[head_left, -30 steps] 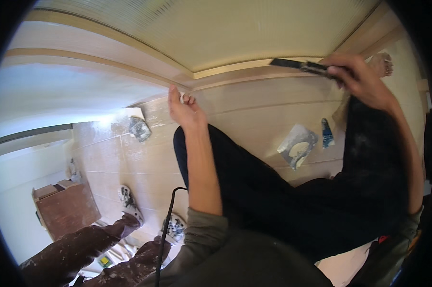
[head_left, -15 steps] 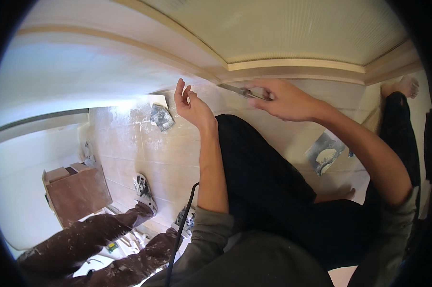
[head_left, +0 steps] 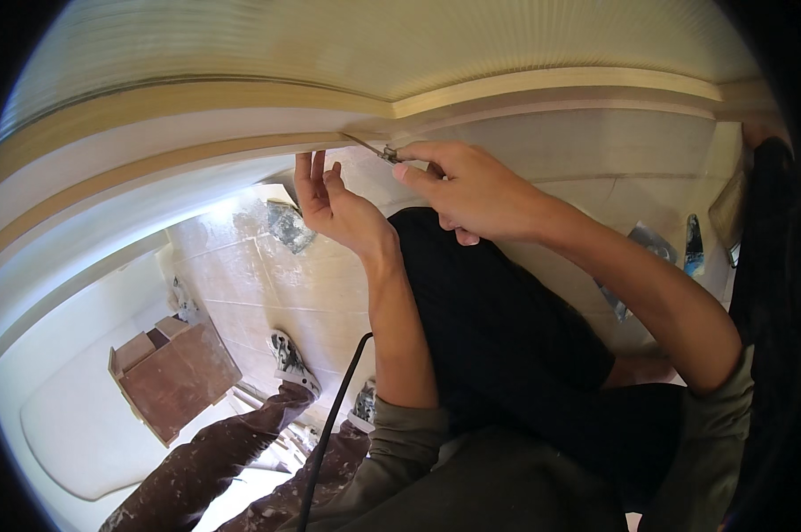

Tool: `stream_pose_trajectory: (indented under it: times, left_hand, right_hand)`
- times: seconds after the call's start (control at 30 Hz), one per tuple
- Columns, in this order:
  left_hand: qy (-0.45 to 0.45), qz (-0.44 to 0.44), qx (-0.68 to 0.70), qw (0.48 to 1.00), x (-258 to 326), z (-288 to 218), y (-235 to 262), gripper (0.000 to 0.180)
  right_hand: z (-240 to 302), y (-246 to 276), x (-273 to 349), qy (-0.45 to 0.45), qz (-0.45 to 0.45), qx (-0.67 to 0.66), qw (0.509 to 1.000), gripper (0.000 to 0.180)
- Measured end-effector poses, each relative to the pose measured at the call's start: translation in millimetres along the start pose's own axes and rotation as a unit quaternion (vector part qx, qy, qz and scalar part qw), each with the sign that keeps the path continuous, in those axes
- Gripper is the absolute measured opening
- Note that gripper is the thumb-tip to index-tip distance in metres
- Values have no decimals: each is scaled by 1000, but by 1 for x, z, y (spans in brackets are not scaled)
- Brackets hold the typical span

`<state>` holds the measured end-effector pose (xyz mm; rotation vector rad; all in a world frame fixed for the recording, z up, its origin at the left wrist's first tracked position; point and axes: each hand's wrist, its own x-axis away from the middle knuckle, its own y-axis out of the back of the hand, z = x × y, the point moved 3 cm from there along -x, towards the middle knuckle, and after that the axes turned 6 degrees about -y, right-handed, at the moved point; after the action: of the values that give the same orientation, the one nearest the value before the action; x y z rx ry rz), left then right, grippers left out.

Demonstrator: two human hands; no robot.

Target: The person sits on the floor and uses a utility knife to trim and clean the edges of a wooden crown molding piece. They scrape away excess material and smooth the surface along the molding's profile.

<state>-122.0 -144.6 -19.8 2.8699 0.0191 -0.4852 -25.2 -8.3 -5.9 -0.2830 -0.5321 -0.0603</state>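
Observation:
My right hand [head_left: 484, 191] pinches a slim, knife-like metal tool [head_left: 370, 146] between thumb and forefinger. Its thin blade points up and left, with the tip at the pale wooden trim [head_left: 241, 144] of a large framed panel. Just below that trim is my left hand [head_left: 351, 208], palm turned up and fingers stretched out. Its fingertips reach the trim's lower edge, and nothing shows in the hand. Above both hands spreads the ribbed, translucent panel [head_left: 471, 40] inside its wooden frame.
On the tiled floor, a stained grey sheet [head_left: 289, 226] lies left of my left hand. A blue-handled scraper [head_left: 694, 246] and another smeared sheet [head_left: 653, 239] are at the right. A person in splattered brown trousers [head_left: 214, 465] stands lower left, near a brown box [head_left: 179, 377].
My right hand has moved left with the tool, whose tip now meets the trim. My left hand has shifted slightly left, fingertips now at the trim. The view has shifted, showing more panel.

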Motion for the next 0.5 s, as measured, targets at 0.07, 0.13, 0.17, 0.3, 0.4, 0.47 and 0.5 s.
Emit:
stream_pose_trajectory:
  times: [0.07,0.13,0.17,0.3,0.4,0.47,0.5]
  left_hand:
    - [5,-7,-3,1000,-1,1,2,45]
    - [4,-13,-6,1000,-3,1,8,45]
    - [5,-12,-3,1000,-2,3,6,45]
    - [4,-9,13,1000,-1,5,3,43]
    - [5,-20,25,999,-1,6,2,40]
    - [8,-21,28,999,-1,7,3,40]
    - [4,-17,25,1000,-1,7,3,40]
  right_hand:
    - [5,-2,1,-4,3,-2,1000,38]
    - [15,-6,3,-14,16,6,1000,38]
    - [17,-4,4,-8,10,12,1000,38]
    - [22,-5,6,6,-7,28,1000,38]
    - [25,-7,6,13,-18,37,999,37]
    - [28,-9,7,13,-20,42,999,37]
    - [29,-9,7,10,-18,43,999,37]
